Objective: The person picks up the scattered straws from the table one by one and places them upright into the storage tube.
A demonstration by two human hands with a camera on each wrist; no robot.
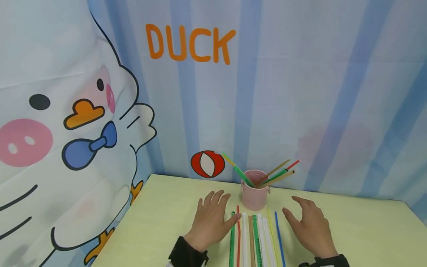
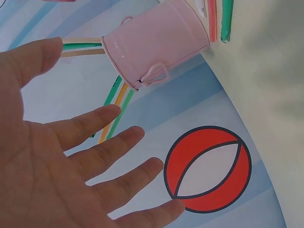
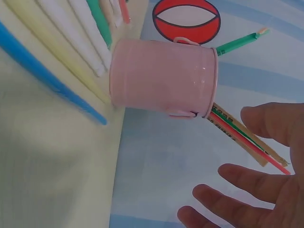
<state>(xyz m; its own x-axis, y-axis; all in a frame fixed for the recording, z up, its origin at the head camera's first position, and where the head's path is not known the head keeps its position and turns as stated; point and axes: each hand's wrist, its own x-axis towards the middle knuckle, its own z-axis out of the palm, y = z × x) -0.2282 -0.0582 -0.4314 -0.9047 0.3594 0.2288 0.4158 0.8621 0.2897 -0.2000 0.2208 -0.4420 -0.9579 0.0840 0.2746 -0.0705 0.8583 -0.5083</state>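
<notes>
While my left hand (image 1: 211, 222) is at the left edge of the straws (image 1: 256, 237), its fingers (image 2: 114, 147) spread, my right hand (image 1: 311, 228) is to their right, fingers parted too. The straws lie side by side on the bench (image 1: 367, 230), and at their far end a pail (image 1: 254, 198) holds other straws (image 1: 243, 176).

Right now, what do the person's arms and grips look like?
The left grip and right grip are bare, without gloves. A black left band and black right band cover the wrists; whether sleeve cuffs or straps, I can't tell.
</notes>
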